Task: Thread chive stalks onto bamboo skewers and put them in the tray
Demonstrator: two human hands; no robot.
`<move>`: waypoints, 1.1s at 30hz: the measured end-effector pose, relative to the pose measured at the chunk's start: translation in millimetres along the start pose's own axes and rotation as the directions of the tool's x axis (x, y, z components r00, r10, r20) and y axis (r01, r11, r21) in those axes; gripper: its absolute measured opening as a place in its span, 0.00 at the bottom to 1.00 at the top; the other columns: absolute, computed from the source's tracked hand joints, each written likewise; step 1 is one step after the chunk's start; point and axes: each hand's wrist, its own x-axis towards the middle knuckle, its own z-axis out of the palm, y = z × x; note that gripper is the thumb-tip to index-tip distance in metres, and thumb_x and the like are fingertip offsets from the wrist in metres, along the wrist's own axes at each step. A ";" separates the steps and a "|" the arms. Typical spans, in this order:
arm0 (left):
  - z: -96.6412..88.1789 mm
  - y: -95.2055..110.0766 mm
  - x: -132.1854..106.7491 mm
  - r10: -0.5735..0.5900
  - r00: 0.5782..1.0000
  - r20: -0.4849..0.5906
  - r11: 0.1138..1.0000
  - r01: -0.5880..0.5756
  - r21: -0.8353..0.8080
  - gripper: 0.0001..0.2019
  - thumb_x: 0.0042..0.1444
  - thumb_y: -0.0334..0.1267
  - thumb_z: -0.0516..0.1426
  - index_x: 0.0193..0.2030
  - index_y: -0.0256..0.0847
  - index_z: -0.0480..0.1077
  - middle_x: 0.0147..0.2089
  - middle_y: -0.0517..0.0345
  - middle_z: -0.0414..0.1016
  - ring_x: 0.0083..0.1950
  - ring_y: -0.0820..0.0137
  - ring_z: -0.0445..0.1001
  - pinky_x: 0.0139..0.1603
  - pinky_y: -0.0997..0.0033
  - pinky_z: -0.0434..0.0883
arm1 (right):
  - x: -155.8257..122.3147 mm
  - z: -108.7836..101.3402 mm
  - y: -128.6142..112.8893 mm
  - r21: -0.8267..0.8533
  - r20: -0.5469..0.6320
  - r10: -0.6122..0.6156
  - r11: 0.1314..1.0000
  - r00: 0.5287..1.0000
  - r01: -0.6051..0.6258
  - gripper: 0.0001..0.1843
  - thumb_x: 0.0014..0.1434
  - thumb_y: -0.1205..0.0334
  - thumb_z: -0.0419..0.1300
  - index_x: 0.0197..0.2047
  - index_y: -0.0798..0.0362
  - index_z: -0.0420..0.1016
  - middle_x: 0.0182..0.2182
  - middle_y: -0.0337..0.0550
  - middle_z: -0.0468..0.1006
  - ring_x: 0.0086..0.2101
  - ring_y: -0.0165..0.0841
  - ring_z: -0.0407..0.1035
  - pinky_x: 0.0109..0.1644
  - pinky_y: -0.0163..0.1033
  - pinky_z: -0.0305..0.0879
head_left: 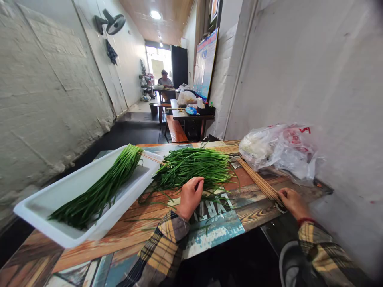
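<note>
A loose pile of garlic chives [196,165] lies on the wood-patterned table [254,211]. My left hand [191,197] is closed just in front of the pile; anything between its fingers is hidden. To the right, a bundle of bamboo skewers [259,181] lies slantwise on the table. My right hand [295,203] pinches at the near end of these skewers, by the table's edge; how many it grips cannot be made out. On the left, a long white tray [38,217] contains a bunch of chives [98,191] threaded on skewers whose ends stick out over the rim.
A clear plastic bag [278,149] with pale contents sits at the table's right end, against the wall. Stray chive leaves lie in front of the pile. Farther back are another table [191,115], an orange bench [176,128] and a seated person [165,79]. A fan [115,24] hangs on the left wall.
</note>
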 end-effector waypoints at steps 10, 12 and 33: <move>0.6 -3.8 0.8 -0.013 1.000 0.009 1.000 0.013 -0.003 0.10 0.60 0.37 0.52 0.39 0.39 0.74 0.36 0.54 0.79 0.37 0.69 0.77 0.41 0.69 0.73 | -9.8 -6.8 -19.3 -0.078 -0.127 -0.008 0.997 0.992 -0.002 0.12 0.58 0.58 0.48 0.30 0.52 0.69 0.29 0.47 0.74 0.30 0.37 0.68 0.33 0.40 0.58; 0.1 -3.0 1.5 -0.009 1.000 0.006 1.000 0.009 -0.009 0.11 0.60 0.37 0.52 0.39 0.39 0.75 0.36 0.54 0.79 0.37 0.69 0.77 0.41 0.69 0.73 | -11.8 -11.9 -24.6 -0.061 -0.194 0.010 0.998 0.981 -0.022 0.12 0.59 0.57 0.47 0.32 0.52 0.68 0.30 0.49 0.75 0.30 0.38 0.68 0.34 0.41 0.59; -4.4 33.3 -5.0 0.212 0.928 0.306 0.973 -0.230 0.023 0.17 0.62 0.42 0.51 0.55 0.41 0.67 0.51 0.48 0.72 0.52 0.63 0.70 0.53 0.62 0.66 | -65.0 -121.4 -208.8 0.510 -0.218 -0.250 0.795 0.943 0.328 0.13 0.62 0.52 0.55 0.33 0.53 0.70 0.27 0.39 0.73 0.28 0.30 0.66 0.33 0.35 0.59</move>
